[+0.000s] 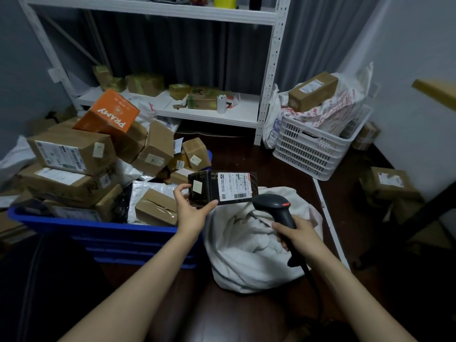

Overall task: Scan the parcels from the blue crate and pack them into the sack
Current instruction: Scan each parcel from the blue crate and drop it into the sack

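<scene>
The white shelf (267,70) stands at the rear. The blue crate (98,230), heaped with brown parcels (71,154) and an orange box (108,112), sits front left, with the white sack (246,255) just beside its right end and a white basket (311,149) well apart at the right. The black parcel (209,191) is held label-up above the crate-sack junction by the left hand (191,211), thumb along its near edge and fingers round its left end. The right hand (298,233) grips the handle of the scanner (274,206) over the sack, with the scanner head just beside the label.
</scene>
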